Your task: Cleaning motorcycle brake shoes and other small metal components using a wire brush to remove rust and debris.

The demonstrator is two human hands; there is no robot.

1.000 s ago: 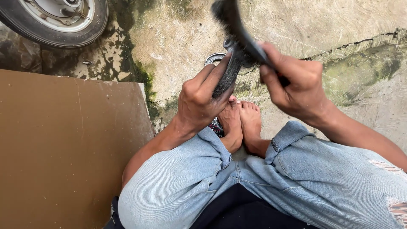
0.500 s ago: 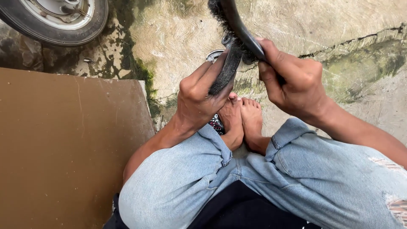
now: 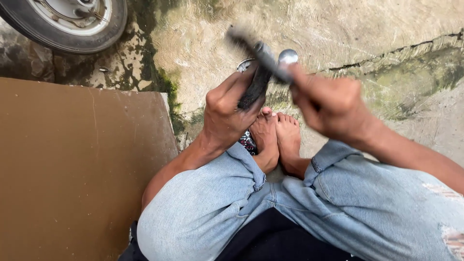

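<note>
At the far left a brown board (image 3: 72, 169) lies flat beside my knee, and above it the edge of a wheel (image 3: 67, 21) with its dark tyre sits on the stained concrete floor (image 3: 386, 29). I am sitting with my jeans (image 3: 208, 212) bent up and my bare feet (image 3: 278, 137) pressed together on the ground.

My left hand (image 3: 227, 111) is closed around a dark, grimy curved part (image 3: 253, 87), fingers wrapped over its lower end, holding it up in front of my feet. Just right of that, my right hand (image 3: 333, 104) is clenched on a long dark tool (image 3: 253, 46) that slants up and to the left, crossing the part; it is blurred, so I cannot tell what kind it is. A shiny round metal piece (image 3: 288, 56) shows just behind where they meet.

As I judge it, the job is midway: the part looks dirty yet, and both hands are busy.
</note>
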